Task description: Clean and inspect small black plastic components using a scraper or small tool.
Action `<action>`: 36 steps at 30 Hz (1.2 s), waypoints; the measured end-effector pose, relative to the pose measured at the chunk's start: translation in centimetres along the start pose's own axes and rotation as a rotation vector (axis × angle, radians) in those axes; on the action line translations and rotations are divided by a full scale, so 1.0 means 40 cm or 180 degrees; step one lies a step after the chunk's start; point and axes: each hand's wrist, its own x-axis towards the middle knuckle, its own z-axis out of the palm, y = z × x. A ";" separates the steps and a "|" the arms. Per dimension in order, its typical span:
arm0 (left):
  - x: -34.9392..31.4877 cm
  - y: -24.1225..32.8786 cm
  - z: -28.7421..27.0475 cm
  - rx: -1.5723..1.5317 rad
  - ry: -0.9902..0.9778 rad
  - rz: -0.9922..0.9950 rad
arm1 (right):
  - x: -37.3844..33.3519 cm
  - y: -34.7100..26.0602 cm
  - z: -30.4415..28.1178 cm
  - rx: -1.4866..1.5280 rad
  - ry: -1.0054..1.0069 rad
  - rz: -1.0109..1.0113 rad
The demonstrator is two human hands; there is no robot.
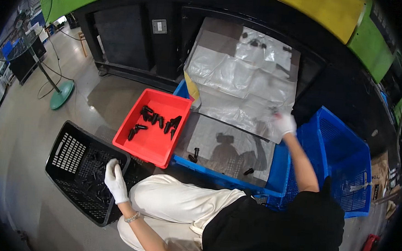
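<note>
The right hand (pixel 284 126), in a white glove, is blurred over the shiny plastic sheet (pixel 227 79) on the slope; something reddish shows by its fingers, but I cannot tell whether it is grasping anything. The left hand (pixel 116 182), gloved too, is at the right-hand rim of the black crate (pixel 69 152), fingers together and fairly straight; no part shows in it, though its inner side is hidden, so I cannot tell whether it is released. The black parts (pixel 154 118) lie in several places: loosely grouped in the red tray (pixel 151 145), jumbled in the crate, a few on the grey liner (pixel 209 137) in the blue tub (pixel 278 171), and more high on the sheet. They should be light, stiff and hard to break, probably plastic, and may slip a little under gloves. The best hold is likely around the straight barrel, thumb and fingertips on opposite sides, clear of any side stub. They look short and stubby, dark with a faint gloss, some bent like pipe elbows; finer detail is too small to tell. Further out, blue baskets (pixel 350 155) stand at the right and a fan (pixel 62 96) with a green base at the left
</note>
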 end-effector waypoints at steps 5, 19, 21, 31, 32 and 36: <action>-0.007 0.052 -0.078 0.0524 0.0259 0.0110 | 0.035 0.307 -0.404 -0.0943 0.1353 0.1600; -0.010 -0.009 -0.116 0.0555 0.0202 -0.0442 | 0.049 0.475 -0.296 -0.1395 0.0845 0.2297; -0.012 -0.002 -0.112 0.0584 0.0216 -0.0472 | 0.073 0.441 -0.281 -0.1313 0.1074 0.1756; -0.023 -0.023 -0.140 0.0902 0.0179 -0.0354 | 0.104 0.351 -0.202 -0.1274 0.0863 0.1070; -0.024 -0.019 -0.141 0.0960 0.0141 -0.0355 | 0.101 0.353 -0.195 -0.1267 0.0881 0.1047; -0.030 -0.021 -0.155 0.1003 0.0136 -0.0368 | 0.093 0.344 -0.170 -0.1182 0.0492 0.1167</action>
